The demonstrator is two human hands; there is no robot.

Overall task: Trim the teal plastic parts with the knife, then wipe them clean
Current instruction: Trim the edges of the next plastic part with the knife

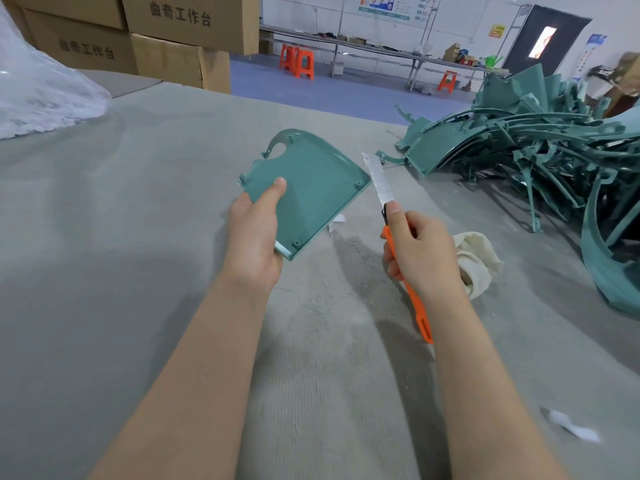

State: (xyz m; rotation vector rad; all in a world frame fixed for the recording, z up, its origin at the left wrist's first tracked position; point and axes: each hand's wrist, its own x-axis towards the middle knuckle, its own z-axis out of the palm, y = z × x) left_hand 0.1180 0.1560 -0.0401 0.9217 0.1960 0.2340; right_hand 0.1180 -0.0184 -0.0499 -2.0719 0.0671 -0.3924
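Gripping a teal panel (308,188) above the grey surface (138,202), the left hand (254,237) curls round its near corner; the right hand (420,251) clasps the orange-handled knife (388,216) just right of it, blade apart from the panel.

- We see bright, even indoor light that comes from above and a little from the right.
- The arms (207,358) throw soft, wide shadows to their left on the grey table (104,209).
- The blade of the knife (379,181) shines pale; the teal part (311,188) is quite sharp.
- The wide lens bends the edges, and the white scrap (571,426) at lower right is smeared.
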